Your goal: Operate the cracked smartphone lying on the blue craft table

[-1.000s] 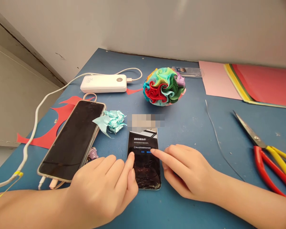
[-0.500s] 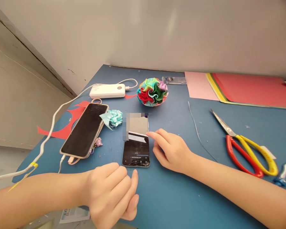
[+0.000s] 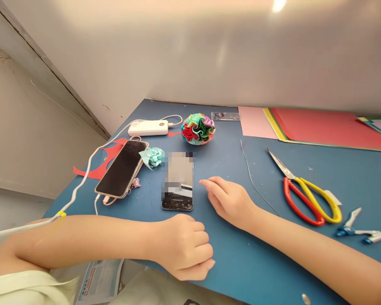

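Observation:
Loosely curled into a fist, my left hand (image 3: 189, 248) rests at the table's front edge, below the phone, and nothing shows in it. My right hand (image 3: 228, 199) lies just right of that phone, index finger stretched out and the other fingers bent under, holding nothing. The phone (image 3: 178, 202) lies flat with its screen lit, part of it blurred out; a small gap separates it from my right fingertip. Behind it sits a multicoloured ball of curled paper (image 3: 198, 129). A crumpled light-blue paper (image 3: 153, 157) lies near its upper left.
A second phone (image 3: 122, 167), dark, lies left beside a white power bank (image 3: 148, 127), a white cable (image 3: 82, 182) and red paper scraps (image 3: 92, 171). On the right are scissors (image 3: 300, 184), a thin wire (image 3: 248, 163), a blue-white tool (image 3: 352, 228) and coloured paper sheets (image 3: 317, 125).
My left hand has shifted right and turned further over, knuckles up. My right fingertip has come away from the phone's edge. The page on the screen has moved, and the view has tilted up slightly.

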Available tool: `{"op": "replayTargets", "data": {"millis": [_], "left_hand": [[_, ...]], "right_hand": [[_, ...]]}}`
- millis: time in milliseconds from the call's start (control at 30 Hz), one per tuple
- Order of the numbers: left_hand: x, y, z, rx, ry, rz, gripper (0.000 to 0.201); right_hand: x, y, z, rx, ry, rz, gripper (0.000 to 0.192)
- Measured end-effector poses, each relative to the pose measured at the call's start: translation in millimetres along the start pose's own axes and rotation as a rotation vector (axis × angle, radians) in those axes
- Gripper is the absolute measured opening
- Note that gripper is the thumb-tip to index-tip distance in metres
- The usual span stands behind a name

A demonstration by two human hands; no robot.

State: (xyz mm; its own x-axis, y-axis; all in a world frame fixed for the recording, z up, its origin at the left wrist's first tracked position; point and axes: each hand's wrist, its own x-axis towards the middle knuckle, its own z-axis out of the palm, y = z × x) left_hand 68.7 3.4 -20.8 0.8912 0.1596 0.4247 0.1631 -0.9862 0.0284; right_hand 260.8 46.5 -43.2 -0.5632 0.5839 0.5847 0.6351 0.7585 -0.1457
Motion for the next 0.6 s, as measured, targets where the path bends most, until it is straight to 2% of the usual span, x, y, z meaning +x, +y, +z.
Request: {"op": "replayTargets", "data": {"millis": [200, 333, 400, 467, 600], "left_hand": [[-8, -4, -10.2, -0.134, -0.184, -0.025, 0.01], [-17, -10, -19.6, -0.29, -0.296, -0.003, 0.018], [-21, -14, -19.4, -0.285, -0.314, 0.011, 0.024], [-27, -17, -12.4, -0.22, -0.266, 0.035, 0.032], [-39, -12, 16.5, -0.034, -0.021, 0.015, 0.04]], "right_hand": [[0, 1, 2, 0.037, -0.034, 0.005, 0.031], [1, 1, 2, 0.068, -0.092, 0.0, 0.034], [5, -1, 3, 0.082, -0.114, -0.01, 0.035], [11, -3, 6, 0.095, -0.129, -0.017, 0.036], [30, -8, 15, 0.11, -0.151, -0.009, 0.035]]}}
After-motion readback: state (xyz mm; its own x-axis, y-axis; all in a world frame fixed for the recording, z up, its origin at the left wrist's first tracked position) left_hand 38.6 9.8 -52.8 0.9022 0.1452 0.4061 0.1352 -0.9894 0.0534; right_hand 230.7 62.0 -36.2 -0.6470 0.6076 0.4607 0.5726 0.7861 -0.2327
